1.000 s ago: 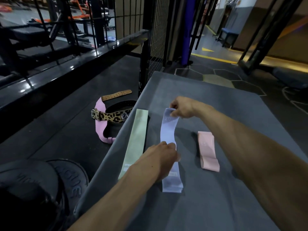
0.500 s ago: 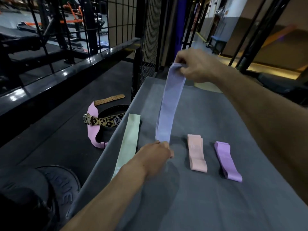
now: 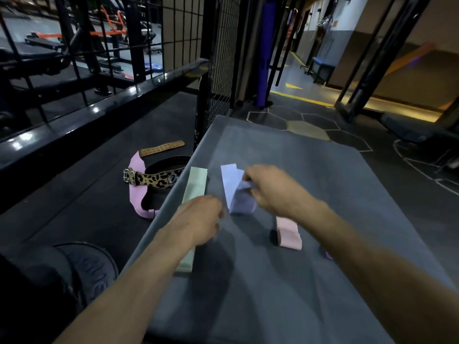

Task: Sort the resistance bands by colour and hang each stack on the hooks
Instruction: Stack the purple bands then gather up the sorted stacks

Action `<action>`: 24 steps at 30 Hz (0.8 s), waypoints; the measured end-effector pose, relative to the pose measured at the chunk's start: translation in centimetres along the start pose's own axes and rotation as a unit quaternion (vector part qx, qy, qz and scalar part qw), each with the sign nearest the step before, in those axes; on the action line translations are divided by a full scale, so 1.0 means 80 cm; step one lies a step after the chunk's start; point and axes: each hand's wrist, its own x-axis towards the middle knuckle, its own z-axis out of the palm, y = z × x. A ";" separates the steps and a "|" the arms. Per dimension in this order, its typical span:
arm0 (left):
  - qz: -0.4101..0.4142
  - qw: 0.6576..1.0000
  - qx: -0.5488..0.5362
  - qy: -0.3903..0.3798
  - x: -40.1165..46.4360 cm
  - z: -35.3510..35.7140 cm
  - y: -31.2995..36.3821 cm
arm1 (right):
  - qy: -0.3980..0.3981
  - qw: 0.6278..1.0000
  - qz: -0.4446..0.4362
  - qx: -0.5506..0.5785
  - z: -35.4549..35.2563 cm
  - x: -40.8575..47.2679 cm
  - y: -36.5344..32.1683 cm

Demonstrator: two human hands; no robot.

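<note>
Right hand (image 3: 269,188) pinching lilac band (image 3: 238,192) at its folded-over top end, fingers curled round the fabric; band's other end lying flat on grey platform (image 3: 310,281), between green band (image 3: 195,194) and pink band (image 3: 288,232). Left hand (image 3: 198,219) just beside lilac band's near end, over green band; grip state not readable, blurred. Green band flat along platform's left edge. Pink band folded, partly under right forearm. Sliver of purple band (image 3: 328,255) showing at right forearm. Leopard-print belt (image 3: 154,180) on black floor mat, left of platform.
</note>
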 end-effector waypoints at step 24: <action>-0.104 0.936 -0.335 0.009 0.050 0.069 0.012 | 0.044 0.991 0.071 0.107 0.129 -0.164 -0.037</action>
